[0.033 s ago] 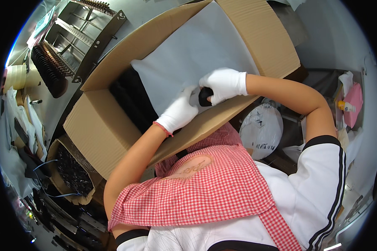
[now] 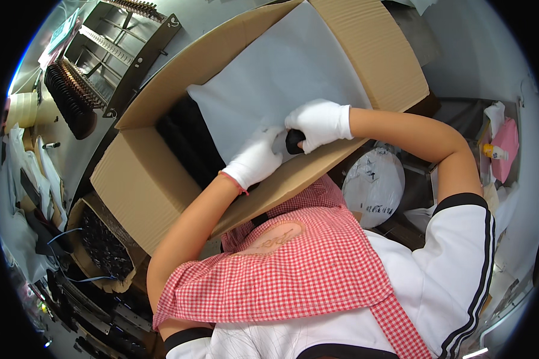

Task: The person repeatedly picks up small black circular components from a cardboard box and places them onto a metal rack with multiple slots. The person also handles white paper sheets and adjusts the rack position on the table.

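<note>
White gloves cover both hands, which are inside an open cardboard box (image 2: 147,173). My right hand (image 2: 322,122) is closed around a small black rounded piece (image 2: 294,141), whose kind I cannot make out; the thumb tip shows beneath it. Just left of it, my left hand (image 2: 256,157) has its fingers apart, and nothing shows between them. It is nearest the black piece, over a pale grey sheet (image 2: 269,66) that covers most of the box's contents. Long black items (image 2: 191,140) lie in rows beside the sheet, on the box's left side.
A metal rack (image 2: 117,51) and a row of black curved pieces (image 2: 72,102) are on the table at upper left. A smaller carton (image 2: 105,239) of black plastic-wrapped goods stands at lower left. Right of the box is a round wrapped bundle (image 2: 373,185).
My right hand has shifted very slightly left and down with the black piece. My left hand has barely moved.
</note>
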Tool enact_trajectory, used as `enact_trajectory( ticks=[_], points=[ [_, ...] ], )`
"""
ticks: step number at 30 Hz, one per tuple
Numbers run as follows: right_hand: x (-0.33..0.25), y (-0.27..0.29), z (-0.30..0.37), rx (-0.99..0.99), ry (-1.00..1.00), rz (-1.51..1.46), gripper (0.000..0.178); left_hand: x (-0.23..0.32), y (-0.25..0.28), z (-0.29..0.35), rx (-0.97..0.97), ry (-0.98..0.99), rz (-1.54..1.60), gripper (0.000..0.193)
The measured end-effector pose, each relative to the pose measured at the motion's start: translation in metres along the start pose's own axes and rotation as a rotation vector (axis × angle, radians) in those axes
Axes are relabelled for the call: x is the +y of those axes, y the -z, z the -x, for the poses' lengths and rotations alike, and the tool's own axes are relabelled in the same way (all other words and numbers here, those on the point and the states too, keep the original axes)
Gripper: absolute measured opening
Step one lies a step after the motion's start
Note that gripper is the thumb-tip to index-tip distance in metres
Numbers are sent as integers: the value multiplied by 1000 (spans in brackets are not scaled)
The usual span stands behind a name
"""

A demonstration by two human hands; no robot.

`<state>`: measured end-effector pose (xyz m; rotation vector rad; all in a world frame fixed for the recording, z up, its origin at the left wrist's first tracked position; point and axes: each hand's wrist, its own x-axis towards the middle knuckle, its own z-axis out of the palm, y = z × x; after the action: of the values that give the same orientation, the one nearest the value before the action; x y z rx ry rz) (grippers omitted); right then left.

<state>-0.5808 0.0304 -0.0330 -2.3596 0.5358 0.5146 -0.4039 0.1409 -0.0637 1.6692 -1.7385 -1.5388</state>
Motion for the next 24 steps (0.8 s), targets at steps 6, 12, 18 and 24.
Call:
enact_trajectory(
  ticks=[6, 12, 18, 24],
  points=[
    [-7, -28, -16, -141, 48, 331, 35, -20, -12, -18, -147, -109, -397, 41],
    [8, -25, -3, -140, 171, 217, 24, -37, -38, -24, -119, -164, -407, 37],
    [9, -32, -9, -163, 74, 216, 16, -36, -46, -34, -151, -160, -466, 34],
    [-10, 29, -11, -155, 60, 212, 33, 3, 14, 12, 115, -87, -650, 37]
  ],
)
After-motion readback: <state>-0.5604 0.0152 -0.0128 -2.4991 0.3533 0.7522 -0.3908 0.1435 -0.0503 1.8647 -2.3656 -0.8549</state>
